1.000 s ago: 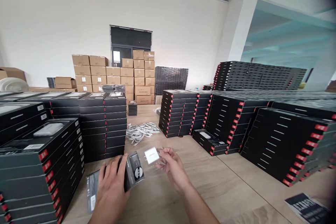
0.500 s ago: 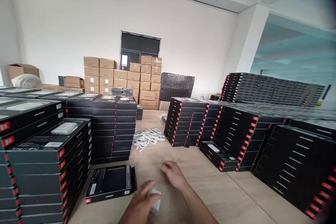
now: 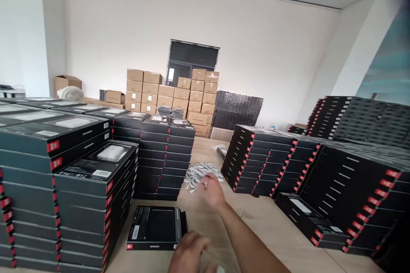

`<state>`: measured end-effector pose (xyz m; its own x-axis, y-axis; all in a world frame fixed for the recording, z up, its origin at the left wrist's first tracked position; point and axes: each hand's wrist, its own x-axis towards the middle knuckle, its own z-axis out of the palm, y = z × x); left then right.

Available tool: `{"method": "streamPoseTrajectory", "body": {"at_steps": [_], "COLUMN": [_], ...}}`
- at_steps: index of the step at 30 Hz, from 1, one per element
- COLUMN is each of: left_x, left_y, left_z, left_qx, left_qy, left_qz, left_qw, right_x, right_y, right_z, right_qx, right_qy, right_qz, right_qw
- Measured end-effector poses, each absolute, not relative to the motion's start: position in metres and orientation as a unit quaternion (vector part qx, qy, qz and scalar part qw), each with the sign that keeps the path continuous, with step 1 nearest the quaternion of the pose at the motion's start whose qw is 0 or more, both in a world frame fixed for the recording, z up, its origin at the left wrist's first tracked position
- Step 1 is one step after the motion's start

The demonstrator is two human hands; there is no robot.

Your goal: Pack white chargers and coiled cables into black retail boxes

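Observation:
My right hand [image 3: 213,189] is stretched forward over the wooden table [image 3: 275,239], right at a pile of coiled white cables [image 3: 200,174]; its fingers curl at the pile's near edge, and whether they hold a cable is unclear. My left hand [image 3: 188,255] sits low at the bottom edge, blurred, next to something small and white that I cannot make out. A single black flat box [image 3: 156,227] lies face down on the table just left of my left hand.
Tall stacks of black boxes with red tabs stand on the left [image 3: 64,187], behind the flat box [image 3: 165,162] and on the right [image 3: 336,179]. Brown cartons [image 3: 173,94] are piled against the far wall below a dark doorway.
The black box left my left hand and now lies on the table. My right hand, earlier near a small clear pack, reached forward to the cables. The view swung left.

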<state>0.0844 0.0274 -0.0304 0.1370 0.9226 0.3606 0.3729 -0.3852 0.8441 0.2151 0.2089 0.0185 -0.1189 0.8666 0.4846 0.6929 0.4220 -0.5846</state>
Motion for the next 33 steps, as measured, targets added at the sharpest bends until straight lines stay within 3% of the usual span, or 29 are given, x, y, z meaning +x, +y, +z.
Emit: {"method": "streamPoseTrajectory", "body": {"at_steps": [5, 8, 10, 14, 18, 28, 33], "left_x": [0.079, 0.076, 0.072, 0.067, 0.071, 0.071, 0.073], "left_y": [0.02, 0.011, 0.005, -0.006, -0.011, -0.005, -0.007], "left_z": [-0.007, 0.01, 0.019, 0.025, 0.017, 0.01, 0.011], "left_qx": [0.422, 0.349, 0.33, 0.349, 0.433, 0.466, 0.464], "left_qy": [0.43, 0.324, 0.294, 0.308, 0.308, 0.31, 0.29], "left_qz": [0.596, 0.641, 0.653, 0.591, 0.477, 0.449, 0.451], "left_qw": [0.531, 0.602, 0.615, 0.659, 0.7, 0.697, 0.705], "right_x": [0.221, 0.2, 0.19, 0.197, 0.213, 0.219, 0.224], "right_y": [0.106, 0.04, 0.015, 0.012, 0.018, 0.02, 0.026], "right_z": [0.04, 0.04, 0.037, 0.031, 0.03, 0.036, 0.03], "right_qx": [-0.492, -0.393, -0.375, -0.43, -0.388, -0.402, -0.389], "right_qy": [-0.755, -0.82, -0.816, -0.647, -0.554, -0.572, -0.535], "right_qz": [0.072, 0.087, 0.141, 0.334, 0.513, 0.409, 0.44], "right_qw": [0.427, 0.406, 0.415, 0.535, 0.528, 0.587, 0.607]}}
